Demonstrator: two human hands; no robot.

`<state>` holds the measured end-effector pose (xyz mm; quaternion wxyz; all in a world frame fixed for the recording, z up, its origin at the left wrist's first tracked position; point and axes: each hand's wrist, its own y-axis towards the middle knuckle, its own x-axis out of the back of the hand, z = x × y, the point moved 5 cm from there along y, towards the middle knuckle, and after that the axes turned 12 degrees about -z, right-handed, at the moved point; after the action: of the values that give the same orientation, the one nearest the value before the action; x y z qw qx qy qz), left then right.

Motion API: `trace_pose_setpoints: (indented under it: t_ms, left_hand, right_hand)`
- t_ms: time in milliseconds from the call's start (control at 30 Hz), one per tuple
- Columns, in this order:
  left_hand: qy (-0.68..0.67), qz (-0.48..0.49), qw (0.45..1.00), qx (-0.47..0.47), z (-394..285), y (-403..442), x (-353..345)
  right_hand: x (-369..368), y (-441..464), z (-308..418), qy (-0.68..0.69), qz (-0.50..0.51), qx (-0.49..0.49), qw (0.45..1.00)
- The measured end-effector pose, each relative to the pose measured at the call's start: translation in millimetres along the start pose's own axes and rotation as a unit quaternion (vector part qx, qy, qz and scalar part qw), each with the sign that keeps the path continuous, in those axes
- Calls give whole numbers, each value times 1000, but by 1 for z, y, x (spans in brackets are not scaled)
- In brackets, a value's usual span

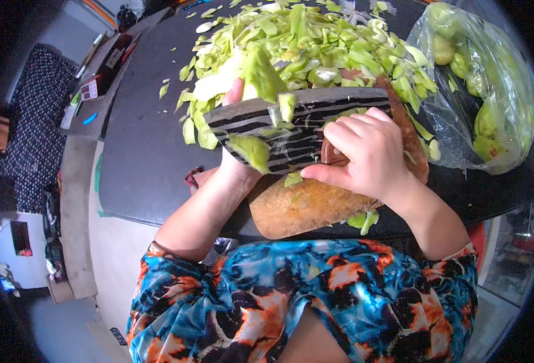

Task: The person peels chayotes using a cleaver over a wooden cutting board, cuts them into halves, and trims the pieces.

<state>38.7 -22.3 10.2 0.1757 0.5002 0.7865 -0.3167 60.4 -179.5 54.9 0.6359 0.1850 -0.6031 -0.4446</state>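
Note:
My right hand (367, 151) is closed around the brown handle of a broad cleaver (315, 130), its blade streaked dark and pale. Behind the blade, my left hand (234, 92) holds a pale green chayote (261, 77); the thumb shows beside it, while the blade hides most of the fingers. Cut bits of chayote cling to the blade, among them a larger piece (249, 151) near its lower left corner. Below the cleaver lies a worn wooden cutting board (306, 209) with a small green chip (293, 179) on it.
A wide heap of green slices (339, 45) covers the far part of the dark table (140, 139). On the right lies a clear plastic bag (515, 78) holding several whole chayotes (488, 121). Scraps (364, 221) lie by the board's near edge. Shelving (91, 75) stands at left.

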Motion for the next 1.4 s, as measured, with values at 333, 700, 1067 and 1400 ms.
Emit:
trace_pose_setpoints:
  t_ms: [333, 700, 1067, 1400]
  left_hand:
    - [-14, 31, 997, -68, -3, 5, 4]
    - [-124, 91, 988, 19, 2, 2, 8]
    - [-52, -58, 991, -111, 0, 9, 14]
    - [-1, 20, 995, -93, -4, 1, 0]
  right_hand:
    - [20, 8, -45, 6, -41, -184, 982]
    - [8, 2, -2, 32, -6, 13, 999]
    - [6, 3, -19, 12, -15, -50, 999]
    - [25, 2, -90, 4, -110, -270, 957]
